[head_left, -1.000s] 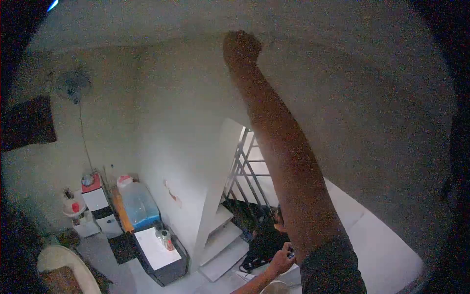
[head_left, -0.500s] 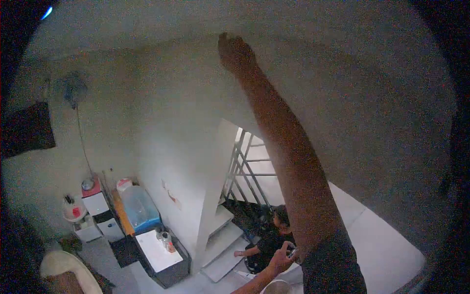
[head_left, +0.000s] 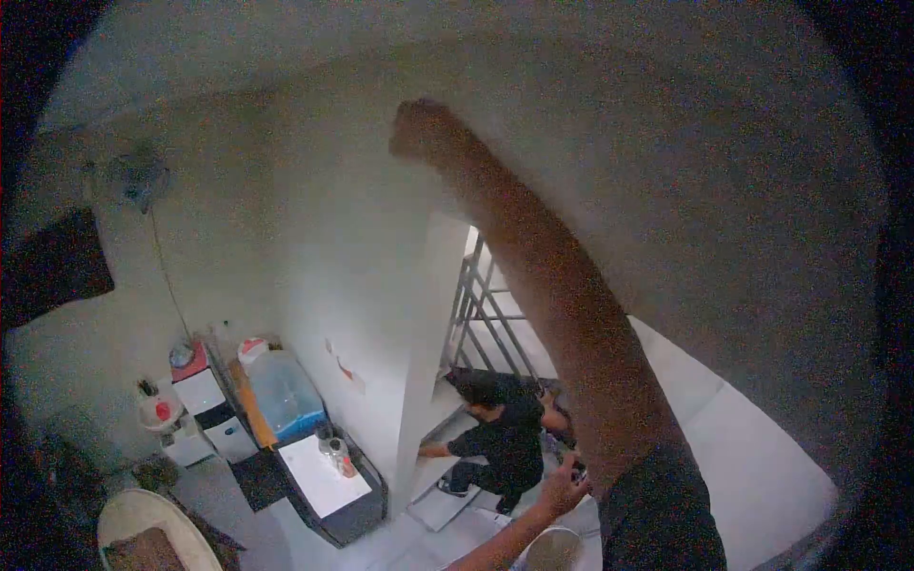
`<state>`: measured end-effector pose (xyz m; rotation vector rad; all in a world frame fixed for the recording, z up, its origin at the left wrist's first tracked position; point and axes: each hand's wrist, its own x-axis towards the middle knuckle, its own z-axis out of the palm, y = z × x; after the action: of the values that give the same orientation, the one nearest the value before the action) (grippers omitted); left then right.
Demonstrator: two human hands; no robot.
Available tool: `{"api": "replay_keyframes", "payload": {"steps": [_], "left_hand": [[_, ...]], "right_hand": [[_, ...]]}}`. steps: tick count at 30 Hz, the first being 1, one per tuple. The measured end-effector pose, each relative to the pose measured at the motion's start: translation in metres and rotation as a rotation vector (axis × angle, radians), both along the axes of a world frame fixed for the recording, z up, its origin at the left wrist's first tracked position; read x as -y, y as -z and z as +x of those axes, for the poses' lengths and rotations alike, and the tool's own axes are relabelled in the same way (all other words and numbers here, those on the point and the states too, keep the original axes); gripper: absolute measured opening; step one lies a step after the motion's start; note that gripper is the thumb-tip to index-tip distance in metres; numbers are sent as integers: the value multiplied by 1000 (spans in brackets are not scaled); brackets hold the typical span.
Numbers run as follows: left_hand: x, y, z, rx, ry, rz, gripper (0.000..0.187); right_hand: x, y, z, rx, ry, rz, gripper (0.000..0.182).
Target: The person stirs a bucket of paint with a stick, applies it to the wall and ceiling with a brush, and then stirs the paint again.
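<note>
your right arm (head_left: 571, 295) reaches up and forward, close to straight, slanting from lower right toward upper left. your right hand (head_left: 419, 128) at its end is curled like a fist, too blurred to tell single fingers. your left forearm (head_left: 509, 541) angles up from the bottom edge, your left hand (head_left: 566, 489) low, fingers bent inward.

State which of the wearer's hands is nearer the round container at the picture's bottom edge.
Left. The left hand shows just above the container in the view; the right hand is raised high, far above it.
</note>
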<state>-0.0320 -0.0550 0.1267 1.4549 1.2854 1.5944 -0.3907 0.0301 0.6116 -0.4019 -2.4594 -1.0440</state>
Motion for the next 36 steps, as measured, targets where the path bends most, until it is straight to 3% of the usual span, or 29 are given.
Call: {"api": "replay_keyframes", "payload": {"steps": [1,3,4,5,6,7,9,13,19,20,22,23,25,27,29,31,32,34,35,36], "left_hand": [[8,0,-3,-6,-1,-5,61],[24,-20,-10,297,172,-118,60],[16,-9,-8,299,167,-108,60],[5,13,0,93,29,9,60],[0,26,6,-113,-107,122,60],[5,16,1,-106,-107,117,60],[19,-22,-13,152,110,23,60],[3,-2,-3,59,29,-87,61],[4,3,-3,50,-12,64,59],[2,3,-3,73,7,69,60],[0,2,-3,111,28,71,61],[0,3,-4,65,45,6,63],[3,3,-4,34,68,-71,65],[5,0,-6,102,70,-29,61],[0,1,-3,91,43,39,59],[-2,14,0,99,45,82,56],[-1,13,4,98,40,80,56],[10,-4,-1,336,93,147,59],[10,2,0,338,91,144,59],[4,12,3,124,47,21,61]], "right_hand": [[23,19,19,7,-21,-90,28],[42,19,26,13,-52,-161,28],[37,11,23,-153,-177,-79,28],[29,4,21,-316,-300,-5,28],[23,-14,20,-334,-195,-39,28],[17,-32,24,-352,-87,-75,29],[-2,-47,36,-330,-76,-80,31],[-13,10,26,-349,-116,-140,36],[1,-16,7,-388,-147,-180,38],[-3,-33,9,-386,-151,-172,38],[-14,-64,24,-391,-217,176,35],[-18,-59,25,-379,-213,171,35],[-22,-39,30,-99,95,-20,31],[-14,40,20,-413,-197,109,27],[27,80,25,-70,10,-215,27],[29,121,16,124,54,-381,30],[25,127,14,125,49,-383,30],[26,128,17,-109,-139,-278,33],[21,114,18,-131,-155,-292,35],[31,86,30,-149,-169,-304,37]]}}
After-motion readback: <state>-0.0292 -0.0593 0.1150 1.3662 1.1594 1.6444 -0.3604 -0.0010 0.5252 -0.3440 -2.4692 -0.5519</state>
